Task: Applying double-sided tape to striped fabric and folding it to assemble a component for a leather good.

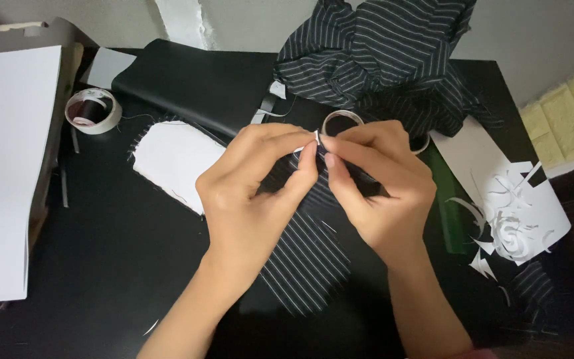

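Where both hands' fingers (310, 156) pinch — a small white tape strip (316, 136).

Both forearms come up from the bottom edge and lean inward, meeting over the middle of the black table (101, 266). The left hand (250, 189) shows its back to the camera, wrist bent slightly, knuckles raised, thumb and forefinger stretched forward and pressed together in a fine pinch. The right hand (383, 186) mirrors it from the other side, back upward, forefinger and thumb pointing left, tips closed. The two pinches meet nose to nose above the table's centre, fingertips touching or all but touching. The remaining fingers of each hand curl loosely under the palms. Both wrists hover clear of the tabletop, elbows out of view.
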